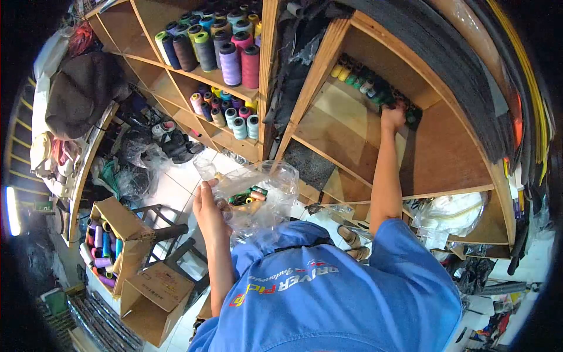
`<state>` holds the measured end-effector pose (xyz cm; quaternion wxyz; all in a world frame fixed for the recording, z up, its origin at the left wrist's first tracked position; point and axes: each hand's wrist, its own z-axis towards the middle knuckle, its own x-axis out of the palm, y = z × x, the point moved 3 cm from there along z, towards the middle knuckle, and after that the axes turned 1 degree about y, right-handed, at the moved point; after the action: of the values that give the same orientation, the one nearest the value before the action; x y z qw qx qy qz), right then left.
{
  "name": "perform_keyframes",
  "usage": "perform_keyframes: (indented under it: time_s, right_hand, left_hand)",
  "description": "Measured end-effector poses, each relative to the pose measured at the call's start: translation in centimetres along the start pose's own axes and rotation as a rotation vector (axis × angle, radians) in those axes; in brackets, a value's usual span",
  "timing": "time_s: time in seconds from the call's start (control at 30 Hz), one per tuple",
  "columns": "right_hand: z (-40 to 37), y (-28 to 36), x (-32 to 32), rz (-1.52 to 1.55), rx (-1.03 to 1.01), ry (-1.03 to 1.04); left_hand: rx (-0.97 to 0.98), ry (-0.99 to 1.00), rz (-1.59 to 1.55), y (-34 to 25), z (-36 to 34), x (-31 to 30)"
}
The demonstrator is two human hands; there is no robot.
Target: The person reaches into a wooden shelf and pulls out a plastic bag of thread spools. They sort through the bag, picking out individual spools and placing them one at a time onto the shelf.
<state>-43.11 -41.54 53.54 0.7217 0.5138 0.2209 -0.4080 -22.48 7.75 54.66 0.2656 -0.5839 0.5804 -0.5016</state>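
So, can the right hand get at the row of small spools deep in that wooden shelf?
Probably yes. The right hand is at the row of small spools, its arm passing over the shelf board, where nothing seems to stand in the way.

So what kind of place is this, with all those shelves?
Probably a sewing or tailoring supply storeroom: wooden shelves packed with thread spools, a cardboard box of more, and a clear bag of them in the left hand.
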Motion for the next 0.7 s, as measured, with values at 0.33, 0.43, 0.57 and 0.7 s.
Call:
perform_keyframes:
  time_s: [0.33,0.43,0.57,0.7]
  right_hand:
    - [-1.2,0.3,-1.2,0.038,-0.068,-0.087]
    - [-3.6,2.0,-2.3,0.781,-0.022,0.191]
    - [-12.5,7.5,-5.7,0.994,-0.063,1.423]
    - [-25.0,12.0,-5.9,0.647,-0.447,2.042]
  left_hand:
    - [-0.045,-0.009,0.037,-0.2,0.2,-0.2]
    - [0.002,-0.067,0.070,-0.9,-0.7,0.6]
    - [-0.068,-0.013,0.039,-0.5,0.0,0.1]
    - [-0.079,0.053,0.124,-0.9,0.0,0.5]
